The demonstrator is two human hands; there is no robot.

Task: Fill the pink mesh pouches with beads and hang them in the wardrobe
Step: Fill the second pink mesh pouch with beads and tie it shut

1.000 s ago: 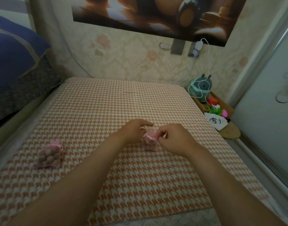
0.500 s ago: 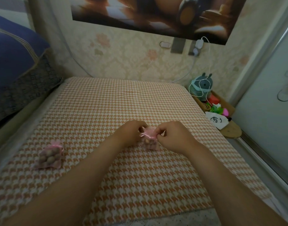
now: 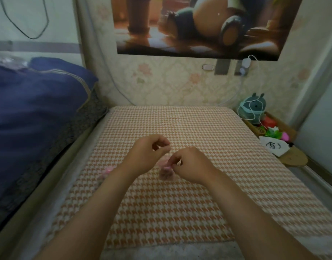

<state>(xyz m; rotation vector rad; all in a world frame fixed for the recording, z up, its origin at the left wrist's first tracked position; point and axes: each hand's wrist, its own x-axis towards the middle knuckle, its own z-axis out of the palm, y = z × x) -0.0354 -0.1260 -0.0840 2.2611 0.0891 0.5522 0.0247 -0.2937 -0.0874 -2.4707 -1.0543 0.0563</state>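
Orange-and-white houndstooth mat (image 3: 180, 212) under me, floral wallpaper (image 3: 170, 85) beyond. My right hand (image 3: 191, 166) pinches the neck of the small pink mesh pouch of brown beads (image 3: 166, 174), lying just below that pinch. My left hand (image 3: 150, 152), just beside, curls thumb to forefinger; whether it holds a drawstring, I cannot tell. I judge I'm cinching: next, an even outward pull.

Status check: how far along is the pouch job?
Done: first pouch lies on the houndstooth mat, apparently filled, though blurred. In hand: right hand pinches the top of the second pouch, beads inside; left hand curled nearby, grip unclear. Left: hanging both; neither hangs yet.
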